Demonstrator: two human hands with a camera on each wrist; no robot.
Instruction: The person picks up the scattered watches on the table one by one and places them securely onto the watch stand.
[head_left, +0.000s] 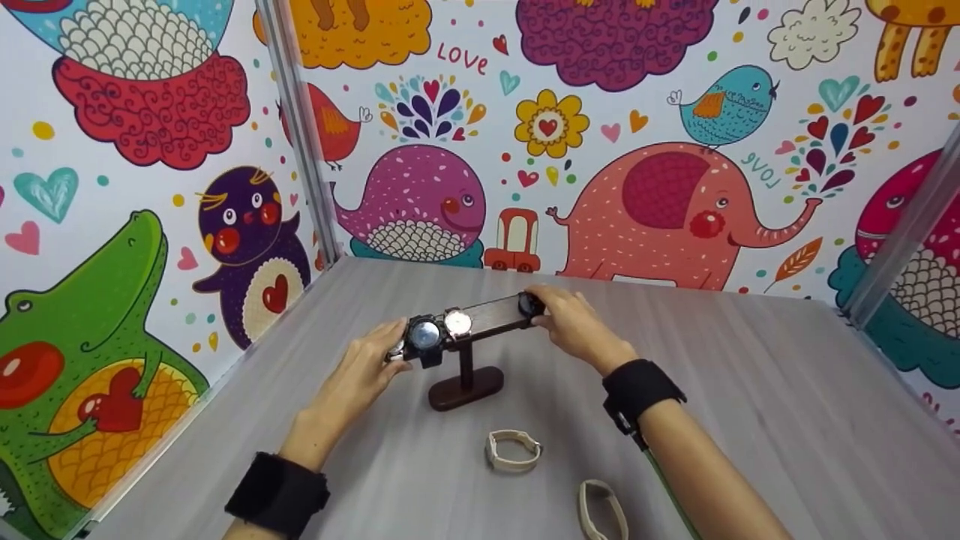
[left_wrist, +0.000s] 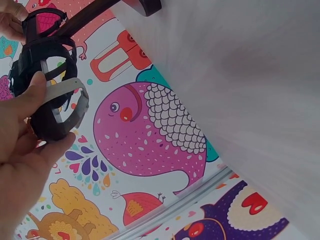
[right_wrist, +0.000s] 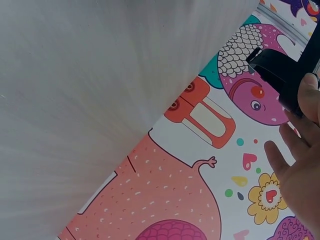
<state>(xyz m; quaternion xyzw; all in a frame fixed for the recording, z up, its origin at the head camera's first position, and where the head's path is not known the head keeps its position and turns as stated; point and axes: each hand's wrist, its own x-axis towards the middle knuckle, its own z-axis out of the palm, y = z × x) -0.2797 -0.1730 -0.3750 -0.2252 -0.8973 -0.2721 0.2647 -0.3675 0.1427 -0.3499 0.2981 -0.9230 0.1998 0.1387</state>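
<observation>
A dark brown watch stand (head_left: 466,388) with a T-shaped bar stands on the table in the head view. My left hand (head_left: 364,367) grips the bar's left end, thumb against a light-strapped watch (left_wrist: 61,89). Beside that sit a bulky black watch (head_left: 425,335) and a watch with a pale face (head_left: 457,323). At the bar's other end my right hand (head_left: 577,322) pinches the tip beside another black watch (head_left: 529,304). In the right wrist view, this watch's black strap (right_wrist: 275,67) loops below the bar, and the lower fingers (right_wrist: 277,157) are spread.
Two beige bands lie on the grey table (head_left: 720,420) in front of the stand: a beige watch (head_left: 514,451) and a beige loop (head_left: 602,510) nearer the front edge. Cartoon-printed wall panels (head_left: 600,187) enclose the back and sides.
</observation>
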